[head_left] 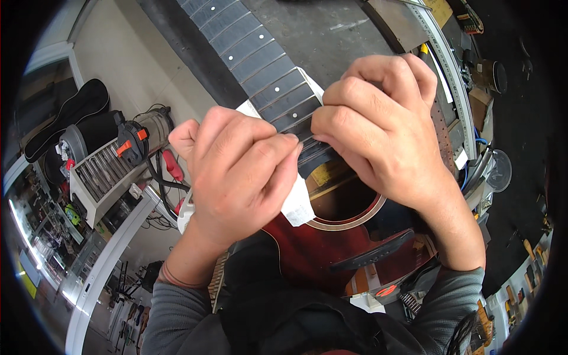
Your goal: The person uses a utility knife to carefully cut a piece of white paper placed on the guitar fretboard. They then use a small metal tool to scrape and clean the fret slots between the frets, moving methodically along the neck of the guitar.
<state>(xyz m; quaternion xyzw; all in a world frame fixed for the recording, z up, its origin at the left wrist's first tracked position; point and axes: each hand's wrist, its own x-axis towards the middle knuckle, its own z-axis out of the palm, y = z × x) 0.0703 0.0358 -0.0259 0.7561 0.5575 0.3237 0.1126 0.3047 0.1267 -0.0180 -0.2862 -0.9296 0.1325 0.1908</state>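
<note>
Across this cluttered workshop, a dark bench (307, 23) lies beneath the guitar neck, whose fretboard (248, 53) runs away from the person, the red guitar body (307, 251) nearest their lap, perhaps for easy reach. White paper (297, 204) flanks the fretboard end, likely shielding the finish. Left hand (236, 168) and right hand (378, 124) meet over the frets, fingers bunched, perhaps for fine control; whether they pinch anything, I can't tell.
</note>
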